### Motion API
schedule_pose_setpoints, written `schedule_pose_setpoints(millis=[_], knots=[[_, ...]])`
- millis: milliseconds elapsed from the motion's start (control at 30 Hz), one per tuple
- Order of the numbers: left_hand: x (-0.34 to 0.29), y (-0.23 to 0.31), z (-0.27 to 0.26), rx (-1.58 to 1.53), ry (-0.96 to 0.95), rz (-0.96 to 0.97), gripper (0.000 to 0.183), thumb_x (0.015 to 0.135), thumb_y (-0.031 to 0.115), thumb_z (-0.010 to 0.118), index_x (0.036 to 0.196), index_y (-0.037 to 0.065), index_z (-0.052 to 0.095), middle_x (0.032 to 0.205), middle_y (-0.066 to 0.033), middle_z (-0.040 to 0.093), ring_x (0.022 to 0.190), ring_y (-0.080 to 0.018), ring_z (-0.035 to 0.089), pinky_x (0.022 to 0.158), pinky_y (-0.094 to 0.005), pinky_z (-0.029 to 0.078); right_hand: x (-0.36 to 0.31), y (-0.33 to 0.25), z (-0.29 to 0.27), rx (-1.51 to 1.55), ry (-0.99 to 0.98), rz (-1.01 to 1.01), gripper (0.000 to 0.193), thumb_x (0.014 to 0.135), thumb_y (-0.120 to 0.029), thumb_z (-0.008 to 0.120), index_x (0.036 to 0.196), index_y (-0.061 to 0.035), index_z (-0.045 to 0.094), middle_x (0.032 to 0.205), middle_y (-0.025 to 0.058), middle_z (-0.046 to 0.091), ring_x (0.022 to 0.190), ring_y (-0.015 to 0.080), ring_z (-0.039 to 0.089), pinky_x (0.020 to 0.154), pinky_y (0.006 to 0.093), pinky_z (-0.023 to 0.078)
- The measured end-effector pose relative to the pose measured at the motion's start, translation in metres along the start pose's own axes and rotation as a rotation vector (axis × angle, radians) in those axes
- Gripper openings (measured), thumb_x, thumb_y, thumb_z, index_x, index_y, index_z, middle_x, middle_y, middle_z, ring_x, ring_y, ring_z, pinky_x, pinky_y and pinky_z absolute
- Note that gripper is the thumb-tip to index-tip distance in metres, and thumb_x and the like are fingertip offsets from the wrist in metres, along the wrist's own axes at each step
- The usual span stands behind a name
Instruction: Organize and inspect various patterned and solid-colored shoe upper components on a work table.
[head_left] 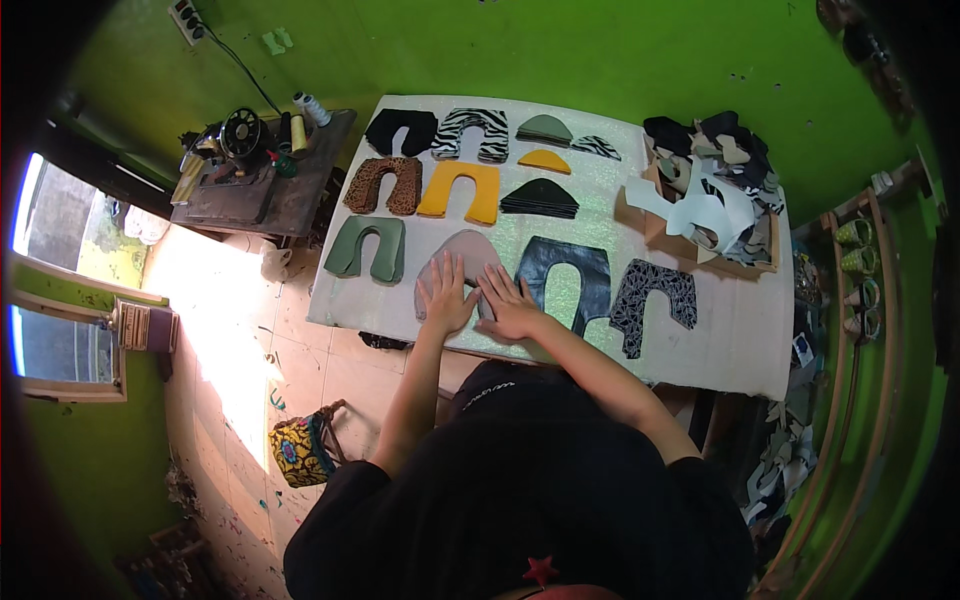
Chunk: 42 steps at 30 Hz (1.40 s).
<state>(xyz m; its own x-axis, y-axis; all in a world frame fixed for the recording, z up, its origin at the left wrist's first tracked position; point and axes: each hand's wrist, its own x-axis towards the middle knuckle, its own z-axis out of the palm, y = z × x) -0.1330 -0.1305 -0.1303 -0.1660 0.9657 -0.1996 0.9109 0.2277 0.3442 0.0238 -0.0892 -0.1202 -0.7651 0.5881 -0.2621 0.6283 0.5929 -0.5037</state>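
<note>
Both my hands rest palm down on a pinkish-beige horseshoe-shaped cut piece (pixel 462 243) near the table's front edge. My left hand (pixel 448 297) lies flat on its left arm, fingers stretched out. Across its right side spreads my right hand (pixel 508 304), fingers apart. Just right of it lie a shiny black U-shaped piece (pixel 566 258) and a grey-black patterned one (pixel 655 290). A stack of green U-shaped pieces (pixel 366 246) is to the left. Behind are yellow (pixel 461 187), leopard-print (pixel 383 180), zebra-print (pixel 474 130) and black (pixel 402 128) U-shaped pieces.
Half-moon pieces in black (pixel 541 196), yellow (pixel 545 160), green (pixel 545 128) and zebra print (pixel 596 147) lie farther back on the white table (pixel 740 345). A cardboard box (pixel 655 228) of scraps stands right. Left are a sewing machine (pixel 240 140) and a colourful bag (pixel 300 450) on the floor.
</note>
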Motion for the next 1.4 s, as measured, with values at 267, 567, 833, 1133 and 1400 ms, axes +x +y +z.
schedule_pose_setpoints(millis=[267,567,833,1133,1400], knots=[[0.026,0.026,-0.032,-0.043,-0.163,-0.164,0.071,0.079,0.051,0.045,0.135,0.009,0.029,0.144,-0.0157,0.013,0.133,-0.0361,0.009,0.1,-0.0617,0.004,-0.033,0.047,-0.043,0.567,0.593,-0.154,0.023,0.078,-0.015,0.057,0.097,-0.0014,0.057,0.093,0.0132,0.056,0.091,0.0281,0.054,0.081,0.0326,0.042],[0.045,0.146,-0.015,-0.131,-0.032,0.04,0.063,0.077,0.042,0.055,0.125,0.004,0.042,0.14,-0.0261,0.014,0.132,-0.0388,0.0,0.096,-0.0663,0.002,-0.12,0.139,-0.083,0.793,0.997,0.211,0.011,0.082,-0.005,0.054,0.091,0.0,0.059,0.078,0.0035,0.059,0.066,0.0066,0.051,0.061,0.0206,0.042],[0.049,0.255,0.004,-0.148,-0.08,0.333,0.053,0.077,0.036,0.057,0.122,0.009,0.045,0.14,-0.0244,0.015,0.132,-0.0397,0.001,0.096,-0.0657,0.004,-0.177,0.189,-0.126,0.834,1.259,0.273,0.011,0.082,-0.004,0.054,0.09,0.0005,0.059,0.078,0.0024,0.059,0.061,0.0052,0.049,0.056,0.0193,0.041],[0.076,0.331,0.006,-0.324,-0.047,0.295,0.043,0.08,0.027,0.052,0.114,0.002,0.049,0.106,-0.0176,0.056,0.104,-0.0324,0.05,0.09,-0.0498,0.032,-0.21,0.258,-0.187,0.386,1.355,0.518,0.017,0.075,-0.007,0.058,0.091,-0.0013,0.059,0.078,0.0041,0.058,0.059,0.0106,0.048,0.058,0.0243,0.041],[0.108,0.33,0.031,-0.78,0.162,0.22,0.037,0.081,0.021,0.058,0.109,-0.003,0.052,0.081,-0.0115,0.062,0.063,-0.0169,0.059,0.058,-0.0273,0.046,-0.204,0.3,-0.24,0.389,0.956,0.92,0.038,0.071,-0.029,0.064,0.091,0.0018,0.058,0.087,0.017,0.062,0.085,0.0319,0.059,0.071,0.0384,0.046]])
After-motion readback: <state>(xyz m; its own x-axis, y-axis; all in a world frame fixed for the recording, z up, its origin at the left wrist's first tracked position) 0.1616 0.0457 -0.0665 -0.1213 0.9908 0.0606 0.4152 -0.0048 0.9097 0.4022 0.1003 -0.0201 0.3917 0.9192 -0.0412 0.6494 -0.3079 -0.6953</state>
